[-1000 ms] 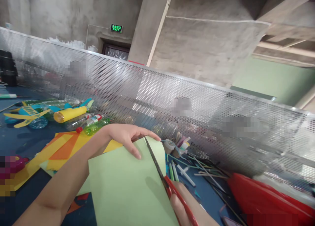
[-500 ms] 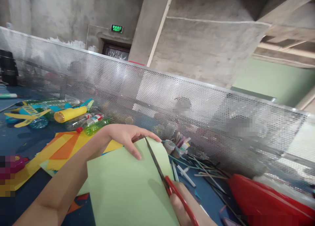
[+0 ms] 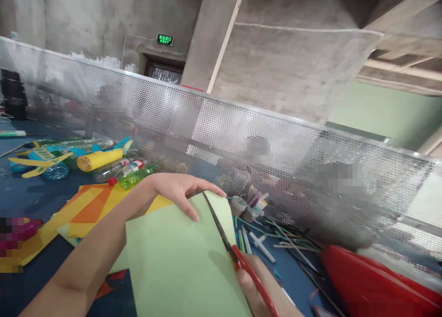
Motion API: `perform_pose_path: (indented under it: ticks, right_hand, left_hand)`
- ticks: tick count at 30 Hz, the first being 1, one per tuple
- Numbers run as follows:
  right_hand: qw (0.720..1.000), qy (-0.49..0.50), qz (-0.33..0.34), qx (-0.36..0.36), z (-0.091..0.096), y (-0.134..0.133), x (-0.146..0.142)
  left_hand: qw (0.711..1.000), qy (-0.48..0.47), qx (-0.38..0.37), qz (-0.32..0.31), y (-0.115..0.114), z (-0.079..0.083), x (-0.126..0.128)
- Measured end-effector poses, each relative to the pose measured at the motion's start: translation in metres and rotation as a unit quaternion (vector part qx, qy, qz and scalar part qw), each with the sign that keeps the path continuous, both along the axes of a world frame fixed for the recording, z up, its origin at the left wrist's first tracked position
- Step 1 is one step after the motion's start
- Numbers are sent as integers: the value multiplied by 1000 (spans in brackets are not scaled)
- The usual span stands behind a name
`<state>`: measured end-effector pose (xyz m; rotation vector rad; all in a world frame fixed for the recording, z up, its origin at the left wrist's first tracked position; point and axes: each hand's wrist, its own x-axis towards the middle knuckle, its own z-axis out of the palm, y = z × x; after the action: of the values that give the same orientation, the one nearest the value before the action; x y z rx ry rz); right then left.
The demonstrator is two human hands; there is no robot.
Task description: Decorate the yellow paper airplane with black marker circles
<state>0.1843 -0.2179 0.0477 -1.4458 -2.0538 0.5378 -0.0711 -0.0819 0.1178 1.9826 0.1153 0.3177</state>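
Observation:
A sheet of light green paper [image 3: 169,257] fills the lower middle of the head view. My left hand [image 3: 177,190] grips its far edge, thumb on top and the other fingers partly behind it. Red-handled scissors [image 3: 224,241] lie across the right part of the sheet, blades pointing away from me and their tips close to my left hand. My right hand [image 3: 250,280] is closed round the red handles; part of it is hidden behind them. The blades look nearly closed along the paper.
Yellow and orange paper sheets [image 3: 91,204] lie to the left on the blue table [image 3: 117,298]. Behind them are plastic bottles [image 3: 138,176] and a bottle-made toy plane [image 3: 44,160]. White sticks [image 3: 262,247] and a red bag [image 3: 366,280] lie right. A perforated metal screen [image 3: 221,123] runs behind.
The near part of the green paper has shifted slightly right, and its right edge has moved a little left. Both hands stay in nearly the same place.

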Motion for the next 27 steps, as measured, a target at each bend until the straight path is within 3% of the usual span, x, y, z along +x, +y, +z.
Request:
perform_pose_path:
  ticks: [7, 13, 20, 24, 27]
  right_hand:
    - [1000, 5, 7, 15, 13, -4, -21]
    - [999, 37, 16, -4, 13, -4, -25]
    - [981, 162, 90, -50, 7, 2, -8]
    - [984, 164, -41, -52, 19, 16, 15]
    - [986, 42, -161, 16, 22, 37, 40]
  left_hand:
    - [1000, 0, 4, 2, 1, 0, -2]
    - [1000, 1, 7, 1, 3, -2, 0]
    - [1000, 12, 14, 2, 11, -5, -4]
    - [1000, 25, 19, 4, 14, -5, -7]
    - [998, 36, 54, 15, 15, -3, -10]
